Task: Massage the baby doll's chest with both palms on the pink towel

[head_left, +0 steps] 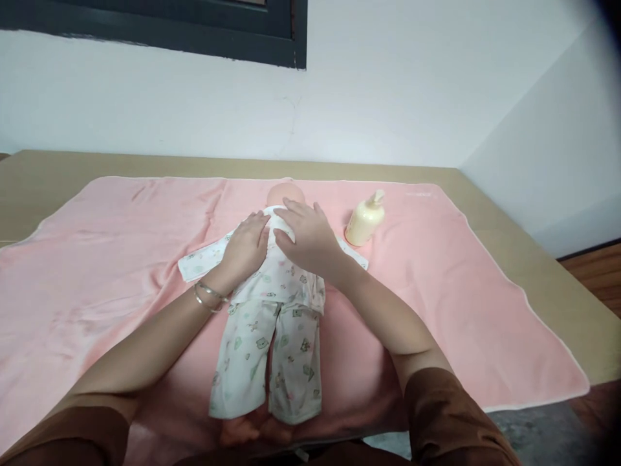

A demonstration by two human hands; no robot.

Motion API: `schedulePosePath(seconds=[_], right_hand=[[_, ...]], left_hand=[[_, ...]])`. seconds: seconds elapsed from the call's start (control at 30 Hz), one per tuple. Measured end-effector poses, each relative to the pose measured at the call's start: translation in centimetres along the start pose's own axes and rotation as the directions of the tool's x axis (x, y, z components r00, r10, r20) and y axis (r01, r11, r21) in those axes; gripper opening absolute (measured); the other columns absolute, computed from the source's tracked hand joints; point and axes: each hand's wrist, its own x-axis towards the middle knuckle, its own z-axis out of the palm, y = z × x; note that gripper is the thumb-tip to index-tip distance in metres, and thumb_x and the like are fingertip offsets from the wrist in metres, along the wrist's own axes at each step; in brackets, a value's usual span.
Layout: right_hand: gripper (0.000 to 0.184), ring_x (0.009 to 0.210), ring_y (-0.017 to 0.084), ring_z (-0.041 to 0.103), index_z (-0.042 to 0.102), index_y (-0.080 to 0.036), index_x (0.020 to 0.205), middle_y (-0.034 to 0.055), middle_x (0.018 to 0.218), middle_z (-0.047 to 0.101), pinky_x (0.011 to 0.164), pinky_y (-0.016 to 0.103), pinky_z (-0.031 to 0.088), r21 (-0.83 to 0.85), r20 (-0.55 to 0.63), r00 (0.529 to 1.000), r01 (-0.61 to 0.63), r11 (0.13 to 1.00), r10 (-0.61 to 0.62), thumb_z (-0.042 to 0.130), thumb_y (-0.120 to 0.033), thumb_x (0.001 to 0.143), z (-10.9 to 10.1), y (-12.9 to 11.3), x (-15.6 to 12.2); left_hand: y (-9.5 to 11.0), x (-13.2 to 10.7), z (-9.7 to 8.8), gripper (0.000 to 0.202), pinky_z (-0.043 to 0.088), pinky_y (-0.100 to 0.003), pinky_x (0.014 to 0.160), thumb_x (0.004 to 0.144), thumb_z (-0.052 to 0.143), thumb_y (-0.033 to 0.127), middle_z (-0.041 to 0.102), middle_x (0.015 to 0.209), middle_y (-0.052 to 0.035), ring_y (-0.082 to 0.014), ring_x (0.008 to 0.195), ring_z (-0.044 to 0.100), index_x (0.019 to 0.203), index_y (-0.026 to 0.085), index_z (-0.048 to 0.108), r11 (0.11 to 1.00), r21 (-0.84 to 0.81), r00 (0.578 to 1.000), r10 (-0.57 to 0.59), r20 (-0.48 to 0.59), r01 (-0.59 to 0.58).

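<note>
A baby doll (pixel 286 194) in white printed pyjamas lies with its head away from me. Its pyjama top (pixel 279 278) spreads over the upper body, the sleeves out to both sides, and the pyjama trousers (pixel 295 362) reach down toward me. On the left of the doll's upper body, my left hand (pixel 247 241) lies flat, fingers extended. Across the upper right rests my right hand (pixel 310 236), fingers spread and thumb apart. Neither hand grips anything. The hands partly cover the top, and the doll's face is not visible.
Under the doll is a pink blanket (pixel 130 259) with a pale edge, laid over a wooden table (pixel 514 252). A cream pump bottle (pixel 366 221) stands to the right of the doll. Behind the table rises a white wall (pixel 194 110) with a dark frame (pixel 262 45).
</note>
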Motion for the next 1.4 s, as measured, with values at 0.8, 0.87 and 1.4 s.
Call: schedulePosePath(seconds=[0.8,0.87,1.4], right_hand=[[0.059,0.146,0.027,0.047,0.068,-0.013,0.132,0.0121,0.149,0.058,0.123,0.051,0.033,0.078,0.137,0.929,-0.355,0.932,0.343,0.036,-0.004,0.083,-9.2,12.9,-2.6],[0.056,0.144,0.028,0.049,0.068,-0.012,0.131,0.0138,0.147,0.06,0.123,0.053,0.035,0.045,0.134,0.925,-0.363,0.931,0.354,0.035,-0.006,0.086,-9.2,12.5,-2.4],[0.071,0.158,0.043,0.002,0.03,-0.029,0.161,0.0069,0.168,0.03,0.121,0.079,0.007,-0.087,-0.051,0.965,0.253,0.963,-0.258,0.047,-0.057,0.097,-4.8,-2.6,-4.9]], left_hand=[[16.4,7.6,2.1,0.069,0.051,-0.05,0.108,0.1,0.012,0.057,0.066,0.138,-0.0162,-0.029,0.135,0.06,0.123,0.02,0.065,-0.013,-0.72,0.708,0.194,0.679,0.694],[16.0,6.4,1.3,0.068,0.051,-0.051,0.107,0.1,0.014,0.059,0.063,0.142,-0.0152,-0.0298,0.136,0.058,0.125,0.021,0.065,0.01,-0.724,0.705,0.221,0.674,0.69],[12.7,-2.7,-12.3,0.079,0.055,-0.055,0.102,0.094,0.012,0.077,0.072,0.126,-0.0089,-0.0341,0.133,0.059,0.127,0.029,0.065,-0.121,-0.75,0.759,0.138,0.637,0.651]])
